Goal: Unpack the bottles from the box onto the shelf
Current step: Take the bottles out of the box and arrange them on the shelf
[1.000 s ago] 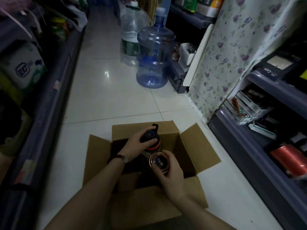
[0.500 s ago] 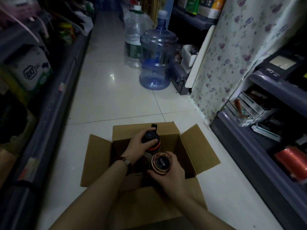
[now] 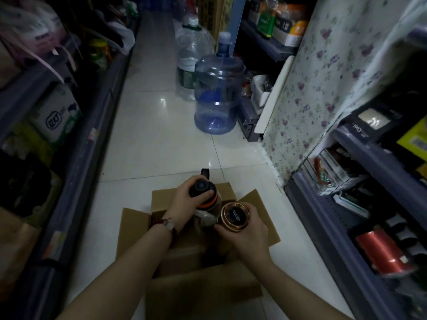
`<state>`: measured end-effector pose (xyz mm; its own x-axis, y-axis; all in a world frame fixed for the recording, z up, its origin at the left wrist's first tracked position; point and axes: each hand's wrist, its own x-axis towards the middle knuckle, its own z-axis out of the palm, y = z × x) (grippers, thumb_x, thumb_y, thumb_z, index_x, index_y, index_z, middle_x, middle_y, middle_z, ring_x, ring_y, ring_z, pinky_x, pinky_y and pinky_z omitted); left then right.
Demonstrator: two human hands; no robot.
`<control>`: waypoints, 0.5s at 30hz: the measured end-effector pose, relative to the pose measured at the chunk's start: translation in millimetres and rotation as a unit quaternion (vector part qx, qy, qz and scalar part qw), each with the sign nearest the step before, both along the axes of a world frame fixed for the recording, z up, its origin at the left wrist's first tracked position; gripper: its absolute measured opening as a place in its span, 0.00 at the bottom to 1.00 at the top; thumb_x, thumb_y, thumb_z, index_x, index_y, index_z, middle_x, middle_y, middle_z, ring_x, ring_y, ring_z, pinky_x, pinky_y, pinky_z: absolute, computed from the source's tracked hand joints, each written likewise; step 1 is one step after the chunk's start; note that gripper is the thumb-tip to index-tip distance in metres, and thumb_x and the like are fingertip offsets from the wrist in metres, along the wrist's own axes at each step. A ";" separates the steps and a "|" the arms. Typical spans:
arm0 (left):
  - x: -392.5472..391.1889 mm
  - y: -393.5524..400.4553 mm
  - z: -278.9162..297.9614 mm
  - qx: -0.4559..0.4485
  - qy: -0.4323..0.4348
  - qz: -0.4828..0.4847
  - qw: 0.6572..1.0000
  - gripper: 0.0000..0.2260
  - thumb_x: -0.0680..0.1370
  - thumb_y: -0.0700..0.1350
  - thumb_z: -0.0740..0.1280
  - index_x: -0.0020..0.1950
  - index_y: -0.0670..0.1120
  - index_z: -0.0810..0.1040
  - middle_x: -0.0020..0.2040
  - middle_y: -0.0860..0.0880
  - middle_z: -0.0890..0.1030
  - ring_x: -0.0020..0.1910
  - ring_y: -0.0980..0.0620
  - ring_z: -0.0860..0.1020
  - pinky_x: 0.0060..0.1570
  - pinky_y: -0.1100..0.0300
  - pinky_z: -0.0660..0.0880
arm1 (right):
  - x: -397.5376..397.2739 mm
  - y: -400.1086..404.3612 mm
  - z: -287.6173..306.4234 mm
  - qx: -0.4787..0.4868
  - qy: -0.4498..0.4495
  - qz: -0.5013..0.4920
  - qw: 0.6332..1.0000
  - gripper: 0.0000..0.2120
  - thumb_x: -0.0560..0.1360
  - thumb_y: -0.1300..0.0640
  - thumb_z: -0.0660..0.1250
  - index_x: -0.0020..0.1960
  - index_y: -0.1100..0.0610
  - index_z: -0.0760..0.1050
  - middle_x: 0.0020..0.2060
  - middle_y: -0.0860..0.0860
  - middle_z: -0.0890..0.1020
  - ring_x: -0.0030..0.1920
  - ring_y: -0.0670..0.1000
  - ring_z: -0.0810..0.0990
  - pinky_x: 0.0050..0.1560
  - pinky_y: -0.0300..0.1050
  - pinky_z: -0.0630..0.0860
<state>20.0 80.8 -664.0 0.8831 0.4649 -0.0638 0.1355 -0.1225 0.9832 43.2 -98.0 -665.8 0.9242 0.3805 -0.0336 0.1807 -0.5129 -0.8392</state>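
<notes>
An open cardboard box (image 3: 136, 229) sits on the white tiled floor between two shelf rows. My left hand (image 3: 184, 199) grips a bottle with a black cap and an orange ring (image 3: 206, 197) by its top, above the box. My right hand (image 3: 247, 236) holds a second bottle with a copper-rimmed dark lid (image 3: 234, 217) right beside the first one. Both bottles stand upright and are raised above the box's rim. The grey shelf (image 3: 323, 218) runs along the right, with goods on it.
A large blue water jug (image 3: 218, 95) and a clear one (image 3: 190, 51) stand on the floor ahead. A flowered cloth (image 3: 323, 72) hangs over the right shelving. A red roll (image 3: 381, 252) lies on the right shelf. Packed shelves line the left side (image 3: 55, 116).
Both hands have lifted their bottles upward out of the box. The view has risen and tilted forward a little.
</notes>
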 end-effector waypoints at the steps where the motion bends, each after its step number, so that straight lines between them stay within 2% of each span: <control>1: 1.3 0.2 16.6 0.013 0.002 0.006 1.000 0.12 0.73 0.42 0.71 0.55 0.50 0.77 0.54 0.55 0.77 0.54 0.56 0.75 0.53 0.63 0.74 | 3.0 -0.3 19.5 0.000 0.005 -0.002 1.000 0.32 0.60 0.45 0.80 0.59 0.45 0.68 0.51 0.40 0.78 0.53 0.41 0.76 0.45 0.23 0.68; 6: 5.1 1.7 112.9 0.039 0.019 0.024 0.999 0.14 0.72 0.42 0.72 0.53 0.56 0.77 0.58 0.49 0.76 0.58 0.51 0.74 0.60 0.56 0.73 | 15.4 -3.2 119.1 0.013 0.012 0.004 1.000 0.34 0.60 0.47 0.80 0.62 0.48 0.69 0.54 0.42 0.79 0.55 0.41 0.77 0.51 0.24 0.69; 11: 14.2 5.6 222.8 0.070 0.016 0.024 0.997 0.15 0.71 0.42 0.73 0.55 0.51 0.77 0.55 0.50 0.74 0.56 0.53 0.73 0.51 0.70 0.70 | 27.5 2.0 225.4 0.041 -0.003 -0.021 0.999 0.30 0.61 0.50 0.80 0.57 0.44 0.68 0.46 0.35 0.77 0.47 0.32 0.76 0.47 0.20 0.68; 13: 21.3 8.8 266.6 0.080 0.011 0.028 0.996 0.14 0.70 0.43 0.74 0.55 0.51 0.78 0.54 0.50 0.74 0.54 0.53 0.74 0.50 0.71 0.70 | 33.4 6.3 267.7 0.050 -0.007 -0.027 0.998 0.31 0.61 0.50 0.80 0.58 0.46 0.69 0.48 0.38 0.78 0.48 0.35 0.76 0.49 0.23 0.69; 15: 29.3 10.5 311.7 0.082 0.001 0.033 0.996 0.14 0.70 0.43 0.75 0.53 0.52 0.78 0.53 0.49 0.74 0.53 0.53 0.74 0.51 0.71 0.70 | 39.6 9.5 309.5 0.066 -0.004 -0.036 0.997 0.32 0.61 0.49 0.80 0.60 0.47 0.70 0.50 0.42 0.79 0.53 0.42 0.78 0.54 0.32 0.72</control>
<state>49.3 91.3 -352.3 0.8505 0.5258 0.0157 0.1504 -0.2716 0.9506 82.7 -88.5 -356.3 0.9492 0.3140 0.0194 0.1540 -0.4100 -0.8990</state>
